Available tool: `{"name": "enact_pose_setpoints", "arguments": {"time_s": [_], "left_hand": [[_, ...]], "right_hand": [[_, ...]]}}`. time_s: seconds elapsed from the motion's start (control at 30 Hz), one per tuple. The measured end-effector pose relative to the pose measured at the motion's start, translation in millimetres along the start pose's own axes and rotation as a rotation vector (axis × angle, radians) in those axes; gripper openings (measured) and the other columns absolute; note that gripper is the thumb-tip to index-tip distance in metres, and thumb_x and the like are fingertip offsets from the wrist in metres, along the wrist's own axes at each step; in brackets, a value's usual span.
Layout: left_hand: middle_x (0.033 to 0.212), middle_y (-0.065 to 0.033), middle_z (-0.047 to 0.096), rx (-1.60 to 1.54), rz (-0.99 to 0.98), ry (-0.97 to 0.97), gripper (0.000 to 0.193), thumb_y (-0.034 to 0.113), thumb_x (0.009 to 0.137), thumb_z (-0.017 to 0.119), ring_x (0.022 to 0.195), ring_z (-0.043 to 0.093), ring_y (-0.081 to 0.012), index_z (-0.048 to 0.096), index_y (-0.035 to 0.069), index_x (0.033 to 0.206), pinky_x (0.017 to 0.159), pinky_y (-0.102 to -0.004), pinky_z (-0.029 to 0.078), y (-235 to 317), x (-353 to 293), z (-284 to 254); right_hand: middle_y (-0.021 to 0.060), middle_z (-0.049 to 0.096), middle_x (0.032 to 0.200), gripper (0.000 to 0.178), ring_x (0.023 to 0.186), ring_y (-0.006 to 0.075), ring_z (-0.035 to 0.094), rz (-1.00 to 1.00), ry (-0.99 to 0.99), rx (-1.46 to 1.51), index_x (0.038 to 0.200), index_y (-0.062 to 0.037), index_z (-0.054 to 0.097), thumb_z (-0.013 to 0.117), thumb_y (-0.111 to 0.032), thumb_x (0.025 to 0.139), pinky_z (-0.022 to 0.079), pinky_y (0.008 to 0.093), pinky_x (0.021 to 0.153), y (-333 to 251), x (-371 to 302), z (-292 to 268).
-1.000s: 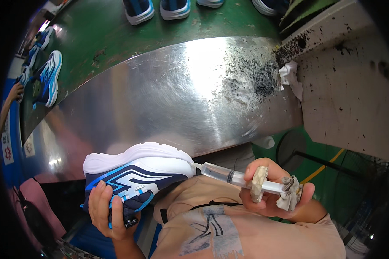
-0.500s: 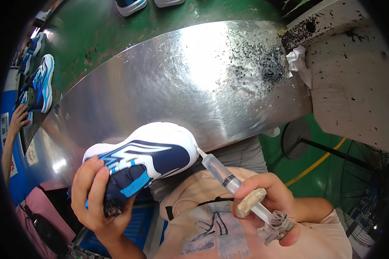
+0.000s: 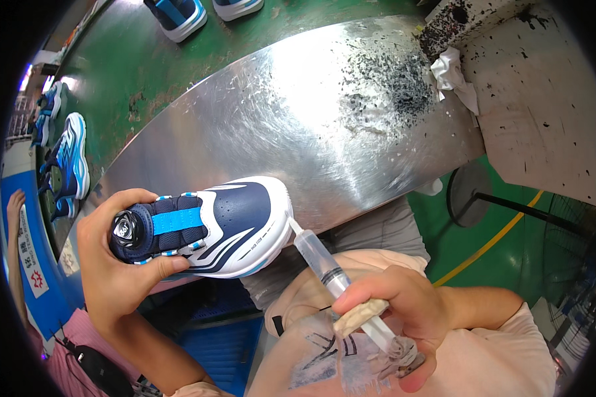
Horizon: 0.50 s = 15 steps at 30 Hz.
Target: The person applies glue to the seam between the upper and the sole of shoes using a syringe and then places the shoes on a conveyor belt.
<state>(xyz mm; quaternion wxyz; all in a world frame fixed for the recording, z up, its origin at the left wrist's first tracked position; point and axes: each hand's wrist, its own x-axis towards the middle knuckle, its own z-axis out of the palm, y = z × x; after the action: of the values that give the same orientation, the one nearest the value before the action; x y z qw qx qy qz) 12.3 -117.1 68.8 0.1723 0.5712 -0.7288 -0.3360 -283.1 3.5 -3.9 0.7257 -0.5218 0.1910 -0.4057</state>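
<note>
A navy, white and light-blue sneaker [image 3: 240, 205] lies in my left hand [image 3: 109, 264], which wraps round its heel and ankle end. Its upper faces up, with a round black dial near the ankle opening and the toe pointing right. My right hand [image 3: 407, 304] grips a clear plastic syringe [image 3: 319, 257] by its barrel end and plunger. Beige wrapping covers the finger flange, and greyish wrapping is wound round the plunger's end. The syringe's narrow tip meets the white sole edge at the toe, or sits right beside it.
Beyond the shoe stretches a shiny metal plate [image 3: 225, 119] on a green table, specked black at right beside crumpled tissue [image 3: 450, 73]. More sneakers [image 3: 71, 159] stand at left and at the far edge [image 3: 179, 18]. Another person's hand [image 3: 16, 202] shows at far left. A fan [image 3: 563, 258] stands at right.
The sneaker has rolled from its side to show its upper, with my left hand shifting round the heel. My right hand and the syringe have moved slightly left. The other person's hand left a sneaker.
</note>
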Motion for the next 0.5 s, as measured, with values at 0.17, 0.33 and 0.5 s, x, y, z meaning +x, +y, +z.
{"name": "enact_pose_setpoints", "arguments": {"time_s": [0.17, 0.33, 0.5], "left_hand": [[0.08, -0.0035, 0.062, -0.062, -0.104, -0.116, 0.06, 0.016, 0.044, 0.088, 0.078, 0.059, -0.0087, 0.061, -0.001, 0.094, 0.071, -0.0227, 0.048, -2, 18, -7], [0.087, -0.0031, 0.062, -0.165, -0.066, -0.224, 0.065, 0.023, 0.046, 0.089, 0.082, 0.059, -0.0102, 0.061, -0.001, 0.099, 0.076, -0.0229, 0.047, -39, 61, -52], [0.112, -0.0142, 0.062, -0.31, -0.209, 0.44, 0.077, 0.022, 0.059, 0.083, 0.099, 0.062, -0.023, 0.051, -0.001, 0.124, 0.088, -0.0334, 0.047, -83, 154, -74]], "right_hand": [[0.0119, 0.057, 0.108, 0.095, 0.088, 0.018, 0.059, -0.013, 0.179, 0.083, 0.13, 0.0057, 0.036, 0.081, -0.048, 0.066, 0.049, 0.0287, 0.072, -3, 9, 8], [0.0138, 0.059, 0.102, 0.098, 0.085, 0.0175, 0.061, -0.22, 0.269, -0.186, 0.128, 0.0067, 0.038, 0.077, -0.058, 0.066, 0.052, 0.0255, 0.069, -16, 22, -29], [0.0116, 0.061, 0.094, 0.087, 0.077, 0.0178, 0.063, -0.257, 0.448, -0.738, 0.126, 0.003, 0.04, 0.077, -0.052, 0.07, 0.051, 0.0251, 0.063, -9, 30, -87]]}}
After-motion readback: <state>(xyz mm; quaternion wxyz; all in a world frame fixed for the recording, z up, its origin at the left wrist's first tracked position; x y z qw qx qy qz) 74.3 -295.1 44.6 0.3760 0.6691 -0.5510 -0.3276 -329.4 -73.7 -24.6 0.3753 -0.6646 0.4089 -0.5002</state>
